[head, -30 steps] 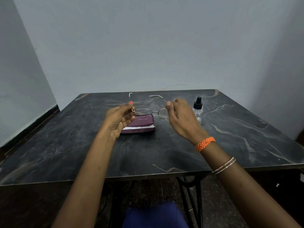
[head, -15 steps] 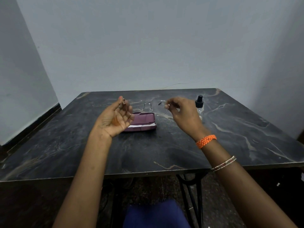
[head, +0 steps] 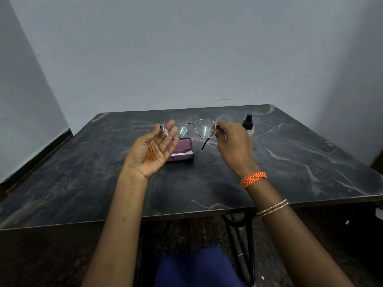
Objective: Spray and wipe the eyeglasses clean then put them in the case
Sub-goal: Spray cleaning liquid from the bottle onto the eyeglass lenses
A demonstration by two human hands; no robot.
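the right hand [head: 233, 146] pinched the right end of the eyeglasses [head: 189, 129], holding them raised above the table [head: 290, 172] with lenses upright. the left hand [head: 150, 151] was spread, palm up, its fingertips behind the left lens; contact with the frame could not be told. the purple case [head: 182, 152] lay below on the table, toward its far middle, lid slightly ajar. the spray bottle [head: 248, 123] stood near the far right corner, beyond the right hand.
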